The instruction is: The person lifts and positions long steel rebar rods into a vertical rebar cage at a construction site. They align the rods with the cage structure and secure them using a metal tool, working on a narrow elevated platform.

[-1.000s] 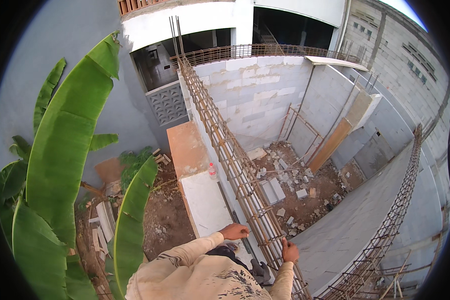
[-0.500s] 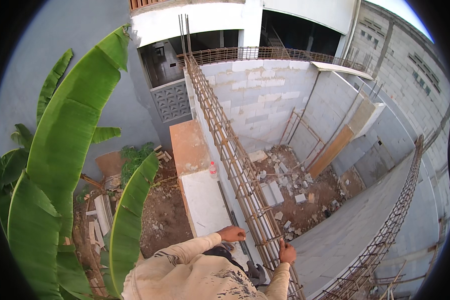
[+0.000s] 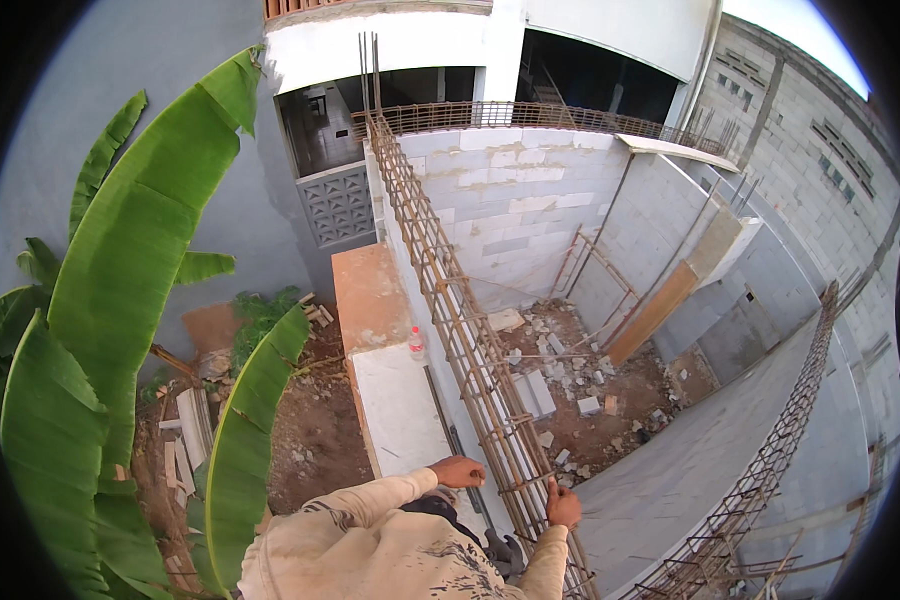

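Observation:
A long rusty rebar cage [image 3: 435, 265] runs from below me to the far wall along the top of a pale block wall. My left hand [image 3: 458, 472] hovers at its left side with fingers curled; anything pinched in them is too small to make out. My right hand [image 3: 562, 508] is closed on the cage's rebar at the right edge, thumb raised along it. Left of the cage are a white ledge [image 3: 390, 405], a plywood panel [image 3: 368, 285] and a plastic bottle with red label [image 3: 417, 345]. My feet are partly hidden under my beige-sleeved arms and shirt.
Large banana leaves [image 3: 140, 250] stand at left over soil and scrap. Right of the cage, a block-walled pit holds rubble [image 3: 590, 380], a rusty scaffold frame and a pillar with a wooden board [image 3: 650, 315]. Another rebar cage [image 3: 790, 430] curves along the right wall.
The view has shifted slightly, and my hands sit a little further left in it. My right hand stays on the rebar and my left beside it, with little visible change in either.

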Motion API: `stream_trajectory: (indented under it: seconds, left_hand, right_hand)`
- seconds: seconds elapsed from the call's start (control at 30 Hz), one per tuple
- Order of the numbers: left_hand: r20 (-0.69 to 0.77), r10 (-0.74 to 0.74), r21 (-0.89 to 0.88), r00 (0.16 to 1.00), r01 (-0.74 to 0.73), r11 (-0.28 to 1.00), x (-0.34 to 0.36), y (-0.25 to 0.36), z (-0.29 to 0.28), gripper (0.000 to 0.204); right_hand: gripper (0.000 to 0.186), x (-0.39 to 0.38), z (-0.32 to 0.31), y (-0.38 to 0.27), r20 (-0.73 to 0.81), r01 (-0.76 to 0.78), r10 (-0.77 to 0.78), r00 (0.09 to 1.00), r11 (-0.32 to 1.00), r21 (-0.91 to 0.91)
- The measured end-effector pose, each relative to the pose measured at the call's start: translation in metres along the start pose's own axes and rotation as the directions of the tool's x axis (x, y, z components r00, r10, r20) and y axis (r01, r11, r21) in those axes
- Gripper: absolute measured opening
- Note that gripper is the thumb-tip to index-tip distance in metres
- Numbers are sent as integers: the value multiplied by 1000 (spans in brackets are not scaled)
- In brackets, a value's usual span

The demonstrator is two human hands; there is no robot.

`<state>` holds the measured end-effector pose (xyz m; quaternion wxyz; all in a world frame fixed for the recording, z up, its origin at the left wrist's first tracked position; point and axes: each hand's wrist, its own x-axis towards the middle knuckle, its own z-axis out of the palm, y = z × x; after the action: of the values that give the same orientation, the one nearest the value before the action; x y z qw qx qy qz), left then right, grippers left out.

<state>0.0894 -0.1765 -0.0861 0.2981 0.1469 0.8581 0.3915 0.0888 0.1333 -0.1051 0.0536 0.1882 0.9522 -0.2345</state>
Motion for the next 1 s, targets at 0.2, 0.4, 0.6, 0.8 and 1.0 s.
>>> stream_trajectory:
  seconds: [0.2, 0.4, 0.6, 0.8, 1.0]
  left_hand:
    - [13, 42, 23, 999, -42, 999, 15, 14, 4, 38]
    - [6, 71, 37, 997, -72, 997, 23, 19, 6, 39]
    - [25, 104, 62, 994, -106, 992, 25, 11, 8, 38]
    - [56, 28, 38, 998, -30, 999, 25, 5, 10, 41]
    - [46, 37, 29, 998, -39, 999, 24, -1, 15, 40]
  right_hand:
    - [69, 12, 9, 11, -50, 109, -114, 992, 989, -96]
    - [67, 10, 5, 6, -24, 76, -77, 997, 995, -69]
    - [62, 8, 5, 4, -5, 23, -23, 1000, 1000, 17]
    - [69, 7, 1, 0, 54, 16, -18, 998, 999, 30]
    - [61, 4, -3, -4, 17, 8, -10, 1000, 996, 86]
